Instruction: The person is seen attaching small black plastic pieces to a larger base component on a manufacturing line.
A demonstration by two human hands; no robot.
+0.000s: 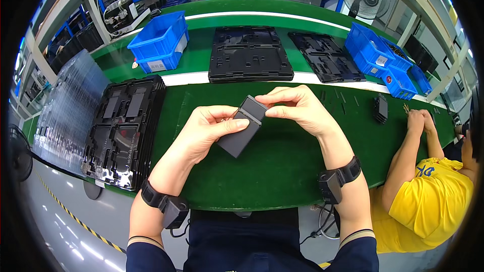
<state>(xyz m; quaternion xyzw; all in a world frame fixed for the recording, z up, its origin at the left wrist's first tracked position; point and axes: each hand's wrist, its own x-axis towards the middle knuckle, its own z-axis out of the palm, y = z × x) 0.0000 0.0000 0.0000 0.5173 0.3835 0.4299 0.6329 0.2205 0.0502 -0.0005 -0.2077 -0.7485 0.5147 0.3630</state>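
A flat, dark grey rectangular case (235, 141) is held tilted above the green table, its upper end leaning right. Across it, near that end, runs a lighter seam or slot; I cannot tell whether the end section is a separate piece. My left hand (204, 128) grips the case from the left, thumb across its face. At the upper right corner, the thumb and fingers of my right hand (297, 108) pinch its end section. Both hands are closed on the case, and the fingers behind it are hidden.
Stacked black trays (123, 136) with grey parts stand left, beside clear plastic trays (70, 106). More black trays (250, 58) lie ahead. Blue bins stand at back left (159, 40) and right (365, 45). Dark strips (343, 107) and a co-worker in a yellow shirt (428, 201) are right.
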